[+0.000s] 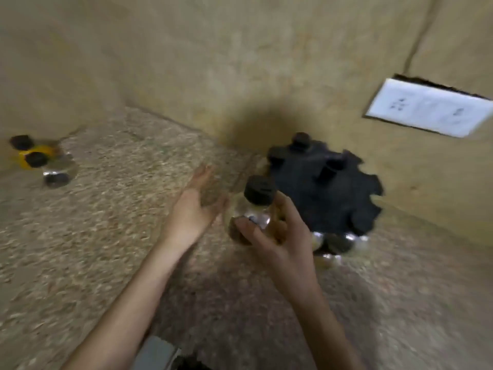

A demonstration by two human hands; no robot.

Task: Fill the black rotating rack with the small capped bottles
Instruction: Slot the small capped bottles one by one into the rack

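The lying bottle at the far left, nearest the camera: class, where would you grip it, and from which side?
Probably grip the lying bottle across its clear round body from above, fingers either side, clear of its black cap. It lies on the counter, neighbours crowding behind. Blur hides detail.

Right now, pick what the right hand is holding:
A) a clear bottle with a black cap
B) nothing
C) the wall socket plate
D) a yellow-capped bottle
A: the right hand grips a clear bottle with a black cap, upright, beside the black rack.
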